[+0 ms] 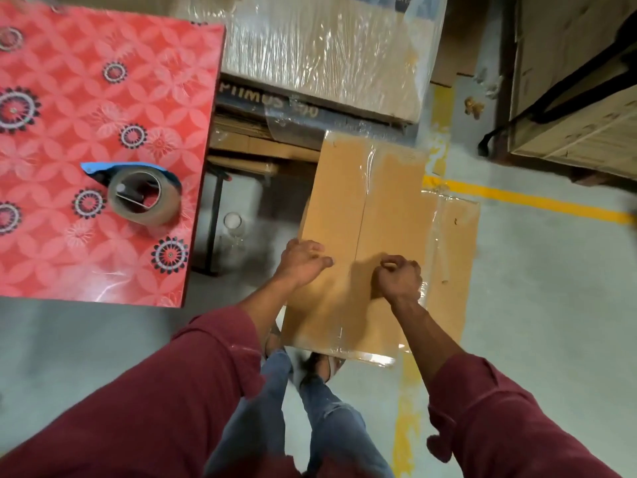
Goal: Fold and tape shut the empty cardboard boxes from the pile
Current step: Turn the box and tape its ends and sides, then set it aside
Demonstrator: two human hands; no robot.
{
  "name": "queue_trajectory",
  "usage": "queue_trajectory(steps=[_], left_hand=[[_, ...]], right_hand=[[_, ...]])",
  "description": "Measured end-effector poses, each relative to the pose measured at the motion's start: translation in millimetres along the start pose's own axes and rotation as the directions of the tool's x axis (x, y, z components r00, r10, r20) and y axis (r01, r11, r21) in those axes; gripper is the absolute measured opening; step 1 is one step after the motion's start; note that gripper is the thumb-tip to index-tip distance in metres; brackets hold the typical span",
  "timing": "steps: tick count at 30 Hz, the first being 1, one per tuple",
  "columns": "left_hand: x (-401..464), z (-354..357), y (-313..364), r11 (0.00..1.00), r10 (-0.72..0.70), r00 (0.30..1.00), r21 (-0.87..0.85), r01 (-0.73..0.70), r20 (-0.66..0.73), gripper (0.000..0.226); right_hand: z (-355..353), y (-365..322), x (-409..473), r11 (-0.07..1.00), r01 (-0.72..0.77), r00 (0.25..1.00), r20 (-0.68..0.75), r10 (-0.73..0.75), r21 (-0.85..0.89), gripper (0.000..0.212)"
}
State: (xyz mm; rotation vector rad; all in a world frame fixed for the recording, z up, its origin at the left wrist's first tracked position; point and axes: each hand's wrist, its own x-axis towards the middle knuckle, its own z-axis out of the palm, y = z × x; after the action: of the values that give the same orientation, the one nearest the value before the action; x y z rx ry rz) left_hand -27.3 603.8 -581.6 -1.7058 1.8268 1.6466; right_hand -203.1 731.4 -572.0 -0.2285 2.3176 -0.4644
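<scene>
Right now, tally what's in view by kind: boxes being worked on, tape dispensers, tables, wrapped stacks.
Cardboard box under both hands: 1
Tape dispenser on the table: 1
Red patterned table: 1
Plastic-wrapped stack: 1
Total: 4

Only one piece of lettering is showing: pale print on the dark cardboard sheet (pixel 275 106) that is lying under the plastic-wrapped carton (pixel 327 56), at about 11 o'clock from the frame's centre. It is appearing to read "PRIMUS", though the first letters are blurring, followed by fainter characters that are staying illegible. Nothing else is carrying readable text.
</scene>
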Motion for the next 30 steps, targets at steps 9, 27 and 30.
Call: queue_trajectory(steps=[9,27,30], left_hand=[[-100,-97,-17,0.971,0.089,0.983,-0.207,-0.122,-0.161,0.008],[-180,-547,-86,0.827,0.291,0.856,-0.338,-0.450,-0.427,0.017],[-169,-618,-83,0.820,0.270,0.862,-0.367,-0.439,-0.429,0.016]], right_hand=[[9,-55,-94,0.933,0.357,0.908,0.222,-0.355,0.032,0.027],[198,-415,-287,0.642,0.718,0.647,0.081,-0.758,0.269,0.013],[222,-478,-310,0.633,0.697,0.657,0.054,-0.752,0.336,0.009]])
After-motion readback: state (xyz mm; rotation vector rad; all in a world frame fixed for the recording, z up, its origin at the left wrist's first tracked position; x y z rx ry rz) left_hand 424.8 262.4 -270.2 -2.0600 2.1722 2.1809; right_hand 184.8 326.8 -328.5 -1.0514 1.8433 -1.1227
